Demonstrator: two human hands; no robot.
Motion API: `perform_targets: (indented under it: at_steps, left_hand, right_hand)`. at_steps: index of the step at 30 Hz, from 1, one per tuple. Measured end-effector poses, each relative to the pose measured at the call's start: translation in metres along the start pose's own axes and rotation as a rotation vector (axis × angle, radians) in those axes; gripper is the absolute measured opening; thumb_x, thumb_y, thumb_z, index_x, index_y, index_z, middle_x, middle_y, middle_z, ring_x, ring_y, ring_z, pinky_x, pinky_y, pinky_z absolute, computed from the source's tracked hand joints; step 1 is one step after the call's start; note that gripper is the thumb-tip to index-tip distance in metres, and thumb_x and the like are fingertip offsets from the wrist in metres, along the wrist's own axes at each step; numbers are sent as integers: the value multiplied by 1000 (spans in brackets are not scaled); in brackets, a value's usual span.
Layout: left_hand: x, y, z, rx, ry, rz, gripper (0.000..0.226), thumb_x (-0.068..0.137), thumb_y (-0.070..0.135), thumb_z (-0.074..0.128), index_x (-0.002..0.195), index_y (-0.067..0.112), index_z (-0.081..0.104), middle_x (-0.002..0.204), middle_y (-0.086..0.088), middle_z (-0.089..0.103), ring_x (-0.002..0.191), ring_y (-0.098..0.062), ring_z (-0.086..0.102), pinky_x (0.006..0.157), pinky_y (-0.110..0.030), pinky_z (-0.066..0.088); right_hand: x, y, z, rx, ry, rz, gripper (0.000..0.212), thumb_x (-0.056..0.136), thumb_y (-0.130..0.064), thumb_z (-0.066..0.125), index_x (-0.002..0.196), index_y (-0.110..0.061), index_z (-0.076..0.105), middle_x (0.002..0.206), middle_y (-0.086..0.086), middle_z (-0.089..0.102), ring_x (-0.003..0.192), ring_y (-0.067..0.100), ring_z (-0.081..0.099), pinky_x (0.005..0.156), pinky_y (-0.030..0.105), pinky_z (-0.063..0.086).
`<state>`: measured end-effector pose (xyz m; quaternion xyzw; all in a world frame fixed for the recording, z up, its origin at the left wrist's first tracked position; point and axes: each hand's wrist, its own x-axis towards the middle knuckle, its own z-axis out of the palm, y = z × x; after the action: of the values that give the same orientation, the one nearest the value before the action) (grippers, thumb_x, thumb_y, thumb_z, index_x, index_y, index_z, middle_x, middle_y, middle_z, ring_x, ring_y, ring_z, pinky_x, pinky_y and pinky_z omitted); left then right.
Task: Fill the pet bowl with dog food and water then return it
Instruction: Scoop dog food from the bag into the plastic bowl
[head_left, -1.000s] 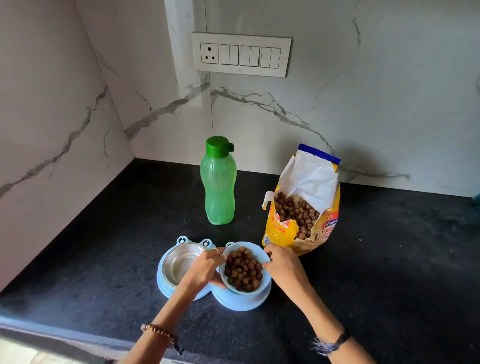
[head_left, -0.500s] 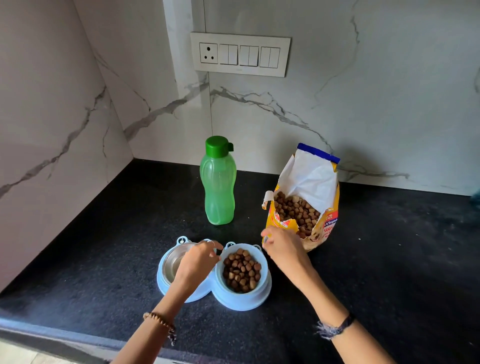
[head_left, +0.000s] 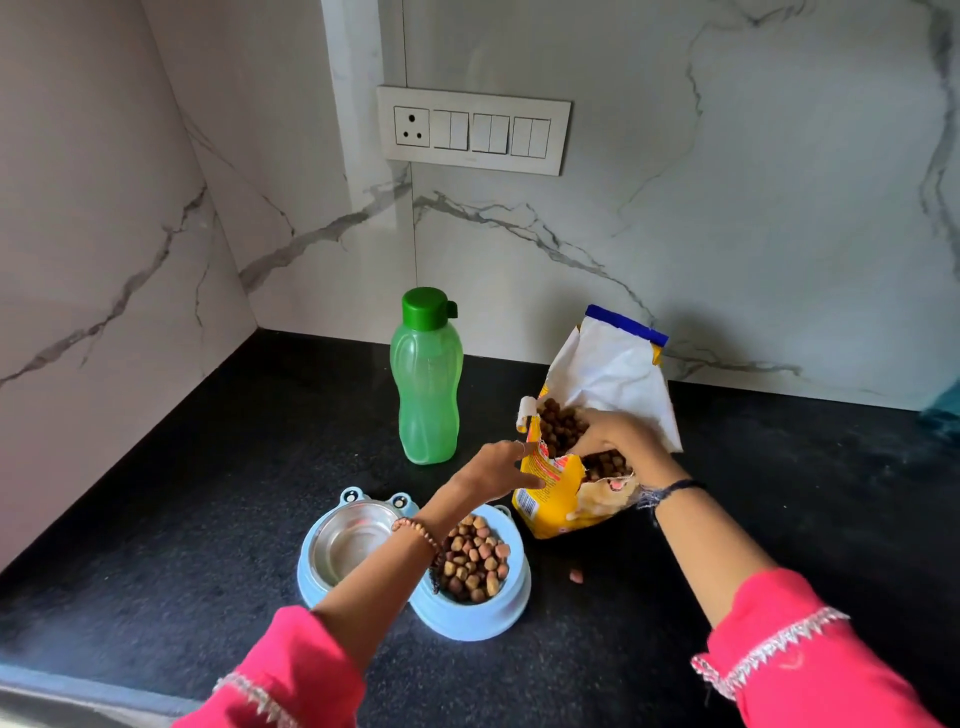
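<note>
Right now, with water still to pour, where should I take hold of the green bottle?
Grip the green bottle at its narrowed waist, coming from the front left: it stands upright, and the food bag with both hands, left hand and right hand, crowds its right. The cap looks closed, so it likely needs opening first.

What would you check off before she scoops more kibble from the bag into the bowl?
1. Bag upright and open: ok.
2. Left hand steadying the bag's front edge: ok.
3. Right hand inside the bag on the kibble: ok; whether it holds any, cannot tell.
4. Room left in the food bowl: ok.
5. Water bowl filled: not ok, looks dry.
6. Bottle cap closed: ok.
7. Counter free of spills: not ok, one stray piece.
</note>
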<state>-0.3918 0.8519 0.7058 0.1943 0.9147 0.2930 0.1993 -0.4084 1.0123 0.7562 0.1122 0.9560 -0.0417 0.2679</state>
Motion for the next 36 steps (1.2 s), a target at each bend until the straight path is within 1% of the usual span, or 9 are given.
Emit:
perform_targets:
  at_steps: [3,7,9,13,16,21,24,31,36]
  left_hand:
    - [5,-3,4,-19,-39,-3,65,85,25,65,142,16,36,138,-13,49,124,-24,48,101,-31,36]
    - [7,-11,6,-112,-34,-17,65,83,19,68,141,16,39,139,-10,50,127,-22,46,104,-28,34]
    - [9,-15,7,-169,-44,-25,67,80,15,70,140,14,39,138,-8,51,127,-21,48,106,-28,35]
    - [13,-21,10,-372,-65,-41,72,76,-1,71,140,7,38,141,-15,46,128,-26,48,108,-43,38]
    - [13,-20,10,-381,-74,-32,75,76,-3,70,141,8,36,142,-15,44,130,-27,44,109,-44,37]
    - [16,-20,10,-394,-101,-57,74,76,-6,67,141,9,36,143,-13,44,131,-25,43,110,-43,35]
    - [19,-20,11,-392,-113,-64,72,77,-7,66,141,8,37,143,-11,45,131,-23,43,111,-41,33]
    - [19,-19,13,-364,-134,-79,76,77,-5,66,143,12,32,145,-12,42,134,-25,40,111,-42,32]
    - [15,-17,13,-366,-143,-70,78,79,-3,65,145,15,29,147,-14,37,135,-29,36,111,-46,33]
  right_hand:
    - [12,-1,6,-14,63,22,87,74,-58,66,143,-18,29,140,13,41,125,32,46,103,41,42]
    - [25,-7,21,201,58,55,100,73,-50,68,149,-21,10,147,19,25,128,36,41,103,46,43]
    - [29,-8,22,253,43,29,95,75,-43,66,149,-19,12,145,18,32,130,36,39,104,48,41]
    - [32,-5,23,283,22,-19,89,79,-39,63,149,-20,12,144,15,36,129,36,40,104,49,41]
    - [32,-1,25,301,9,-55,83,80,-39,62,147,-17,18,145,13,37,130,34,40,105,48,39]
    - [36,5,30,420,-46,-40,88,76,-44,64,146,-19,16,145,12,33,130,34,37,107,49,36]
    - [38,4,30,508,-19,-54,71,79,-32,65,138,-14,29,133,13,46,120,32,47,101,48,44]
    - [38,9,38,616,-24,-104,49,84,-27,62,126,-13,43,115,11,52,113,31,53,96,44,48]
    - [41,16,38,886,-67,-140,19,80,-18,65,96,-16,54,103,16,62,96,30,62,83,42,55]
